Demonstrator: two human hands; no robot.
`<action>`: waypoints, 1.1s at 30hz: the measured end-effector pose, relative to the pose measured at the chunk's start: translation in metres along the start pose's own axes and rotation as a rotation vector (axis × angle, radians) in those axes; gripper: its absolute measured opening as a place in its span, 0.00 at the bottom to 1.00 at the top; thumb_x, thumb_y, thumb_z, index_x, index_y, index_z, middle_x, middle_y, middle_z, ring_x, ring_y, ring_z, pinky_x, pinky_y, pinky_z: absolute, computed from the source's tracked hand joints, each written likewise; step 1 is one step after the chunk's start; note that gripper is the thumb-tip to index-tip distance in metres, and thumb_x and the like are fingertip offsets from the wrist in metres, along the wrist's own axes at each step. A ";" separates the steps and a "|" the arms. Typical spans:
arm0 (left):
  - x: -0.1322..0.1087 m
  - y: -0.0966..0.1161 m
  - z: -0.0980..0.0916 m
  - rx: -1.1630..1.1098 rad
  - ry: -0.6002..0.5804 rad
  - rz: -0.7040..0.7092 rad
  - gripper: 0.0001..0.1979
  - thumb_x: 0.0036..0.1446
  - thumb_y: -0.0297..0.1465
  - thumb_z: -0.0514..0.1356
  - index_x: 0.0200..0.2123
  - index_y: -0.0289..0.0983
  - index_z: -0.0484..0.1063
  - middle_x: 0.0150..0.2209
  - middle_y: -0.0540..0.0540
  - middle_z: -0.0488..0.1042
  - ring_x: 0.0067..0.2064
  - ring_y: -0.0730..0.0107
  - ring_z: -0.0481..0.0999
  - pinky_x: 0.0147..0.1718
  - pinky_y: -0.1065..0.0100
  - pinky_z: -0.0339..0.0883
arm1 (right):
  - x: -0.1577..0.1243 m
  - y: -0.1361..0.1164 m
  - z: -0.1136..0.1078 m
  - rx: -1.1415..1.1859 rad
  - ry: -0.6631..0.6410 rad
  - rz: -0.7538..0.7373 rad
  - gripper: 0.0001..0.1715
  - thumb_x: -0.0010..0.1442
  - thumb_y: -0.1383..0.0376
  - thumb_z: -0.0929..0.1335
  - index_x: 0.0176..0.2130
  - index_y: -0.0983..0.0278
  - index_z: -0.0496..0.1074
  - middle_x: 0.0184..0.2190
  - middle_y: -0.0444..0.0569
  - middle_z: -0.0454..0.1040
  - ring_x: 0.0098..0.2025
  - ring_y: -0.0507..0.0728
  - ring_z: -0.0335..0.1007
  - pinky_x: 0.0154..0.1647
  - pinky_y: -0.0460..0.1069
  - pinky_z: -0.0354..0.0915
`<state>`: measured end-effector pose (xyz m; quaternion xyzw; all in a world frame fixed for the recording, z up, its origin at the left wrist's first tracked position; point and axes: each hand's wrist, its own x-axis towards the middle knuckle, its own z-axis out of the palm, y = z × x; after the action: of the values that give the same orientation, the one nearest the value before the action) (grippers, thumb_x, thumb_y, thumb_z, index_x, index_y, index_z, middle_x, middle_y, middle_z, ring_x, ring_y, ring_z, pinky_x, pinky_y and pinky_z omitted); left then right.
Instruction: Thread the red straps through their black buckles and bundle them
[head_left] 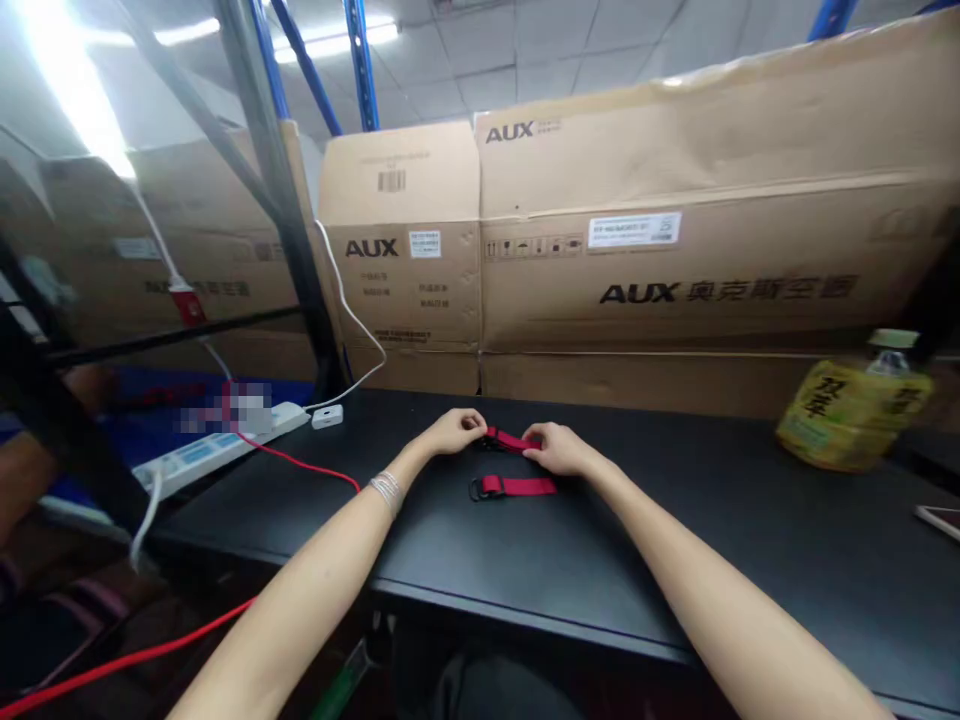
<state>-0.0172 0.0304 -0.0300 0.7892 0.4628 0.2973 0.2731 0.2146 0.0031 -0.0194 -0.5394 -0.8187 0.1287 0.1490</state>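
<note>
Over a black bench [442, 550], the left hand [459, 430] is pinching one end of a red strap [516, 441] while the right hand [559, 449] is gripping the other; a second strap [531, 487] is lying just nearer the wearer. Loose fingertips could be risking a slip, tangling the pair.

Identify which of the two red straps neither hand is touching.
The nearer strap, lying on the black table apart from all fingers; the farther strap is held between the left hand and right hand.
</note>
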 end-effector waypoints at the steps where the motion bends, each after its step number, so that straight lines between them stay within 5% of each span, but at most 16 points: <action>1: 0.000 0.000 0.000 0.000 0.001 0.002 0.15 0.50 0.39 0.57 0.32 0.32 0.72 0.27 0.48 0.72 0.26 0.74 0.67 0.26 0.74 0.59 | 0.000 0.000 0.000 0.001 0.000 -0.003 0.15 0.52 0.62 0.67 0.41 0.63 0.73 0.30 0.48 0.73 0.32 0.54 0.68 0.32 0.45 0.58; 33: -0.006 0.012 0.000 -0.011 0.015 -0.019 0.12 0.51 0.36 0.57 0.31 0.32 0.71 0.24 0.49 0.70 0.26 0.75 0.66 0.26 0.74 0.59 | 0.000 0.000 0.003 0.012 0.005 0.002 0.14 0.52 0.62 0.68 0.40 0.63 0.73 0.29 0.48 0.73 0.33 0.54 0.68 0.32 0.45 0.58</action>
<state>-0.0128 0.0195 -0.0229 0.7811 0.4705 0.3031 0.2769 0.2138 0.0034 -0.0219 -0.5394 -0.8171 0.1325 0.1545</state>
